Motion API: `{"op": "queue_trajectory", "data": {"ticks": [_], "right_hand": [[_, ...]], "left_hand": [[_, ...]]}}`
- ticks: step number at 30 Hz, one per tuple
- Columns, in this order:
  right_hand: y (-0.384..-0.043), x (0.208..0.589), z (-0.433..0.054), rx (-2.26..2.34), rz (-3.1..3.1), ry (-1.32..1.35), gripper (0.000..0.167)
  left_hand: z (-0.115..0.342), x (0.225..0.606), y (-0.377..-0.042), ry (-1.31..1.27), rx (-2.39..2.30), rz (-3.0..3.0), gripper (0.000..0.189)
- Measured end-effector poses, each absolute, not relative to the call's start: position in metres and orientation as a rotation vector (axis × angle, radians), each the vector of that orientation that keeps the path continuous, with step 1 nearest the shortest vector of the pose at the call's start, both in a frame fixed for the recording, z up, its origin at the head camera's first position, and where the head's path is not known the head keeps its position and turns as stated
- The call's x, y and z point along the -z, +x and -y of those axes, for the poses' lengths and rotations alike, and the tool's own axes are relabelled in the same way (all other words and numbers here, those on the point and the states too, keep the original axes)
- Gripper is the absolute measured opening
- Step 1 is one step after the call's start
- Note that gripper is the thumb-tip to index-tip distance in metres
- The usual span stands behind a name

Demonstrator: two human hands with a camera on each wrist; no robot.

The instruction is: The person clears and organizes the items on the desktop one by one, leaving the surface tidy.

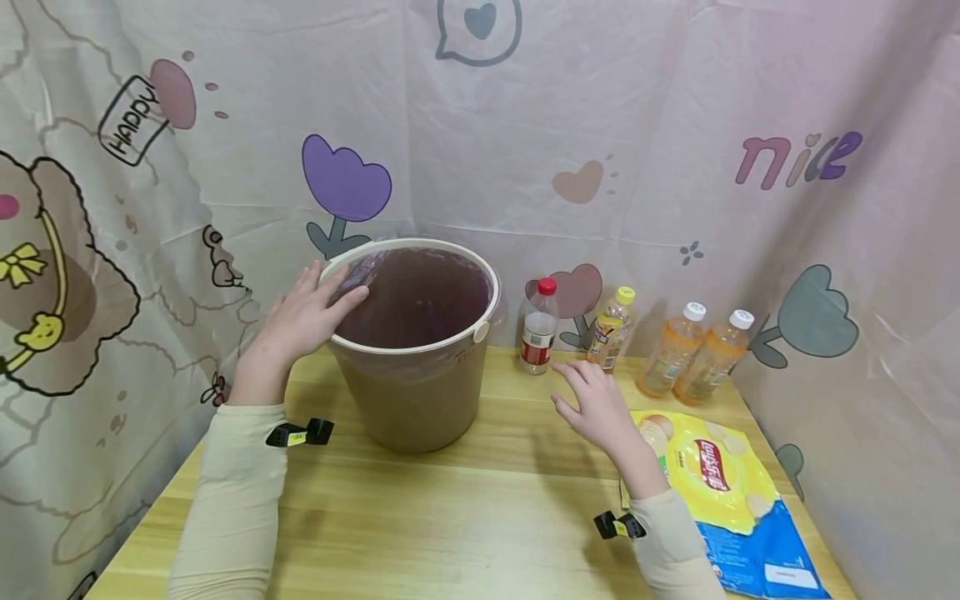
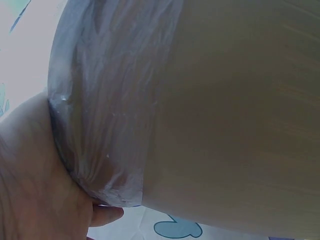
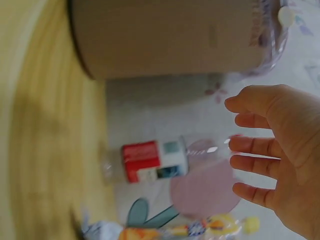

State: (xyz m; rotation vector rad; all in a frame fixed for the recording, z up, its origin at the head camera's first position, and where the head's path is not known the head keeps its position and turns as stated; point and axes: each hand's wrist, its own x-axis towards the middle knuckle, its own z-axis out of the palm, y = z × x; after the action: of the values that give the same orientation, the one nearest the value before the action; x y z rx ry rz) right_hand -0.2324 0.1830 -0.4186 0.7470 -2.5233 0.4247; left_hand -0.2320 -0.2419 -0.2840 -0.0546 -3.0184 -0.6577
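A brown trash bin (image 1: 408, 400) with a cream rim stands on the table, lined with a thin, see-through purplish bag (image 2: 120, 100) folded over its edge. My left hand (image 1: 303, 312) rests on the bin's left rim, its fingers fairly straight and its thumb reaching over the opening. Out to the right, my right hand (image 1: 596, 404) hovers above the table with spread, relaxed fingers and holds nothing. Nearest to it are a clear red-capped bottle (image 1: 538, 329) and a small yellow-capped bottle (image 1: 611, 329). The right wrist view shows its fingers pointing toward the red-labelled bottle (image 3: 155, 161).
Two white-capped bottles of orange drink (image 1: 678, 350) stand side by side at the back right. A yellow and blue chip bag (image 1: 720, 475) lies flat along the table's right side. Printed cloth (image 1: 480, 117) hangs behind and on both sides of the wooden table (image 1: 450, 517).
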Motion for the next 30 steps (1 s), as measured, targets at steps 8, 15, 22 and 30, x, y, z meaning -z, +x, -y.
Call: {"op": "queue_trajectory", "data": {"ticks": [8, 15, 22, 30], "right_hand": [[-0.235, 0.450, -0.203, -0.428, 2.617, 0.657, 0.049], [-0.242, 0.473, -0.217, -0.422, 2.721, 0.570, 0.052], [-0.247, 0.481, -0.227, -0.411, 2.867, 0.472, 0.056], [-0.249, 0.489, -0.233, -0.413, 2.952, 0.417, 0.060]], "left_hand": [[0.241, 0.285, -0.232, -0.060, 0.665, 3.011, 0.088], [0.241, 0.285, -0.232, -0.060, 0.677, 3.009, 0.087], [0.243, 0.286, -0.233, -0.062, 0.680, 3.012, 0.088], [0.243, 0.286, -0.234, -0.061, 0.678, 3.009, 0.088]]}}
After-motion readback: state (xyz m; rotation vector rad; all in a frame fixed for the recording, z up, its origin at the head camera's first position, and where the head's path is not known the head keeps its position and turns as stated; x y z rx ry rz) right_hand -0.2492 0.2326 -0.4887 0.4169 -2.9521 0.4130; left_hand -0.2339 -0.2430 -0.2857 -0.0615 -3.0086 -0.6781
